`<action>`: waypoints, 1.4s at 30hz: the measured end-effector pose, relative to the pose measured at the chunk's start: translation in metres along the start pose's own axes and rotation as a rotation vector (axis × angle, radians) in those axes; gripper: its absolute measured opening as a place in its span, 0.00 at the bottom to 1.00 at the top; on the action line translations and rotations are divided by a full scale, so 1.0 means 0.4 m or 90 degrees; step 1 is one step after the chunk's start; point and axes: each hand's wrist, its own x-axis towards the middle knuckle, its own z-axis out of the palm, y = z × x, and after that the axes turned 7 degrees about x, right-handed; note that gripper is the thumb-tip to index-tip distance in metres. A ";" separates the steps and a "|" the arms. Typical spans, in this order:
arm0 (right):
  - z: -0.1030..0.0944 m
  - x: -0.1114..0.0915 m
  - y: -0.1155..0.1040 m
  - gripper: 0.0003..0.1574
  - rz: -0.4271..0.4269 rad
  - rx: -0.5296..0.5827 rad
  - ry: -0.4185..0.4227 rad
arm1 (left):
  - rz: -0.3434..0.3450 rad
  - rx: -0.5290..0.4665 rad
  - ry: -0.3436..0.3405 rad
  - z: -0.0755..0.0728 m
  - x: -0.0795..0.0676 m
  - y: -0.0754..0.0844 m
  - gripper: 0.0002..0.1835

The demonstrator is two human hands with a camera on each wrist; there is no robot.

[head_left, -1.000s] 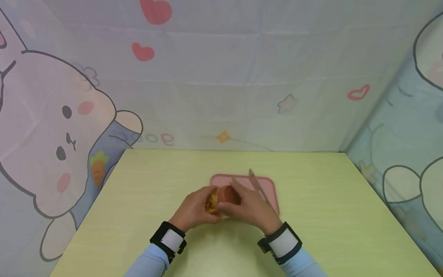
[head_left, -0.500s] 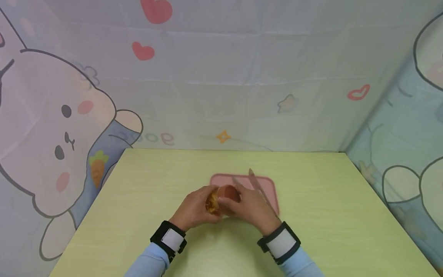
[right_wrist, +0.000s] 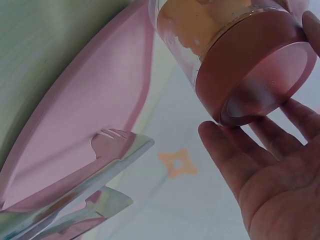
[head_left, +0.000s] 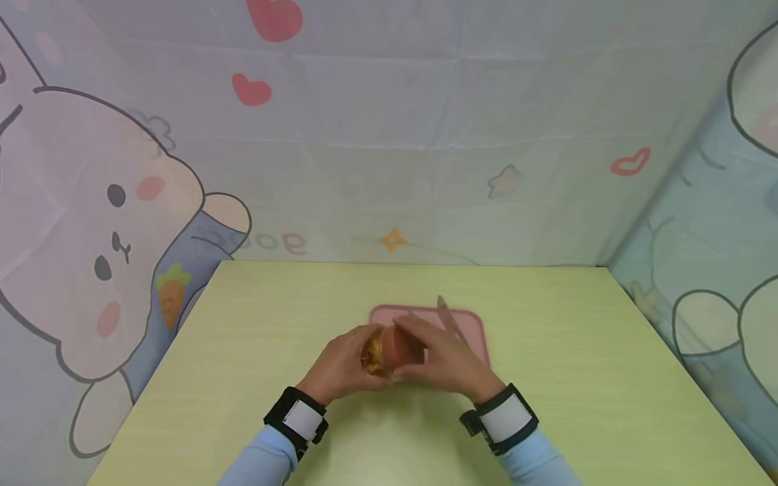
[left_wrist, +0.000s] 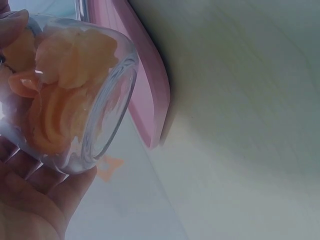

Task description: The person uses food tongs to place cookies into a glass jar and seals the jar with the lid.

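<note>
My left hand (head_left: 346,364) grips a clear glass jar (left_wrist: 75,95), tilted on its side in the air. Orange fruit-like pieces (left_wrist: 55,110) fill much of it. On the jar's right end in the head view sits a reddish-brown lid (right_wrist: 255,65). The thumb and fingers of my right hand (head_left: 446,361) are curled around the lid's rim, with fingertips touching its edge in the right wrist view. Both hands are above the near part of a pink tray (head_left: 480,337). Part of the jar is hidden by my left fingers.
A knife (head_left: 448,316) lies slanted across the tray, partly behind my right hand. The right wrist view shows a second metal tip (right_wrist: 117,197) and a fork-shaped form (right_wrist: 110,142) beside it. A pale yellow table (head_left: 577,351) carries the tray; a printed cloth (head_left: 365,189) hangs behind.
My right hand has shifted its hold around the lid, its wrist turning and moving slightly right. My left hand keeps the jar in nearly the same place.
</note>
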 end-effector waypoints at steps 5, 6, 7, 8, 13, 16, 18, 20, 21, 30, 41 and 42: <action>0.003 -0.004 -0.009 0.51 0.057 0.022 0.014 | 0.005 0.006 0.000 0.001 0.000 0.001 0.41; 0.005 -0.004 -0.013 0.50 0.076 0.026 0.018 | 0.005 0.007 -0.002 0.001 -0.001 0.001 0.42; 0.006 -0.002 -0.018 0.50 0.094 0.027 0.025 | 0.002 0.007 -0.005 0.001 -0.001 0.001 0.42; 0.008 -0.001 -0.023 0.49 0.115 0.031 0.033 | -0.001 0.007 -0.008 0.001 -0.002 0.001 0.42; 0.015 0.010 -0.048 0.51 0.213 0.018 0.054 | -0.007 0.007 -0.016 -0.001 -0.003 0.003 0.44; 0.020 0.013 -0.053 0.53 0.250 0.004 0.054 | -0.008 0.004 -0.019 -0.003 -0.004 0.005 0.43; 0.023 0.015 -0.052 0.53 0.257 -0.002 0.059 | -0.011 0.001 -0.022 -0.004 -0.005 0.007 0.43; 0.024 0.014 -0.051 0.54 0.258 -0.004 0.061 | -0.014 0.000 -0.022 -0.005 -0.005 0.008 0.43; 0.024 0.013 -0.051 0.55 0.254 0.001 0.059 | -0.015 0.001 -0.022 -0.005 -0.005 0.007 0.43; 0.006 -0.001 -0.030 0.57 0.068 0.012 0.014 | -0.011 0.008 -0.005 -0.001 -0.002 0.004 0.42; 0.014 0.005 -0.026 0.48 0.134 0.056 0.036 | -0.023 -0.005 -0.010 -0.001 -0.003 0.000 0.43; 0.015 0.007 -0.028 0.47 0.150 0.067 0.042 | -0.028 -0.007 -0.012 -0.001 -0.004 -0.001 0.44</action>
